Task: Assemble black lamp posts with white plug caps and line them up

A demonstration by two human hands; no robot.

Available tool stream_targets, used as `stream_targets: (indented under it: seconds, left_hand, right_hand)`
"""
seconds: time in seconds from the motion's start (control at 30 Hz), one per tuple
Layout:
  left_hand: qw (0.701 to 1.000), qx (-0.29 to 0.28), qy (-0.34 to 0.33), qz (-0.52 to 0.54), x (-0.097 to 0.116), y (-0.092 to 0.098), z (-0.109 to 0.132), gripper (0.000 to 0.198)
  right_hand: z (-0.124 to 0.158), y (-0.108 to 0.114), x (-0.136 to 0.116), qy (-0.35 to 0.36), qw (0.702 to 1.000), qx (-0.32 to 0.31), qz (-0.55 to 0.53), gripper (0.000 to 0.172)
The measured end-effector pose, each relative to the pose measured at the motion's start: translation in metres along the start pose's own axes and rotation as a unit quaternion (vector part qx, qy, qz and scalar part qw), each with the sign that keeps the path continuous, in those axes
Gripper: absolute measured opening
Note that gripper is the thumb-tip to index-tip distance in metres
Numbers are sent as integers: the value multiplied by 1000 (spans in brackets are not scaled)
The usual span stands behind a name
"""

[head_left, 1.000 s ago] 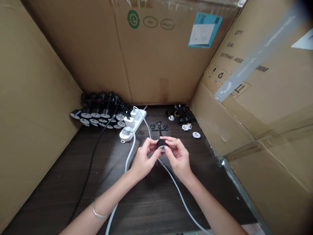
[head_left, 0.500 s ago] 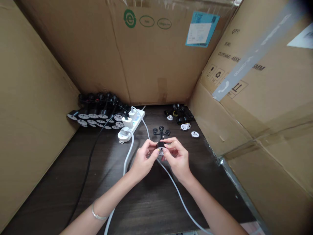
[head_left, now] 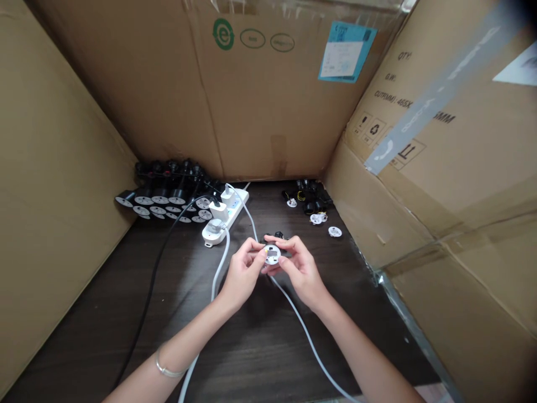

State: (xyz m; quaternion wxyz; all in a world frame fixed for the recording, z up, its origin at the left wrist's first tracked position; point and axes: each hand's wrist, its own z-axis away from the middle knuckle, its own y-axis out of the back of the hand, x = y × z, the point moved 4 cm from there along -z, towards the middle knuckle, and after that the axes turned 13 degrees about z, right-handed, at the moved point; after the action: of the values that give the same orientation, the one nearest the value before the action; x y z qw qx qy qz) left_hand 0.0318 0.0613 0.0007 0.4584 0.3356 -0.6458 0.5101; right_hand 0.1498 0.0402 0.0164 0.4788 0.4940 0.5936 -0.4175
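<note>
Between both hands, low over the table, is a black multi-headed device (head_left: pixel 279 235) whose round white base (head_left: pixel 272 260) faces me. My left hand (head_left: pixel 243 274) grips the left edge of that base, thumb on the white face near a small yellow spot. On the opposite edge, my right hand (head_left: pixel 302 274) is closed with its thumb at the lower right rim and fingers behind. Small dark cut-outs show in the white face. Fingers and base hide most of the black body and stem.
A white power strip (head_left: pixel 208 235) with plugs stands left of my hands, its cables running forward. Black devices with white bases (head_left: pixel 159 199) are stacked at the back left. Loose white discs (head_left: pixel 334 232) and black parts (head_left: pixel 312 206) lie back right. Cardboard boxes (head_left: pixel 268 112) wall the table (head_left: pixel 176 313).
The device has tipped in my hands, so its white base now faces me more fully. Its black heads have dropped behind my fingers. Both hands shifted slightly left.
</note>
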Motion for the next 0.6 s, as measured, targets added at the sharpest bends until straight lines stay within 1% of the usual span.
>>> stream_targets:
  seconds: [0.27, 0.53, 0.6]
  left_hand:
    - [999, 1, -23, -49, 4, 1, 1, 21]
    - [1000, -7, -9, -12, 6, -4, 2, 21]
    - [1000, -22, -12, 2, 8, -6, 3, 20]
  right_hand:
    - [-1, -1, 0, -2, 1000, 26, -7, 21]
    - [0, 0, -2, 18, 997, 72, -2, 20]
    - [1, 0, -4, 34, 996, 84, 4, 17]
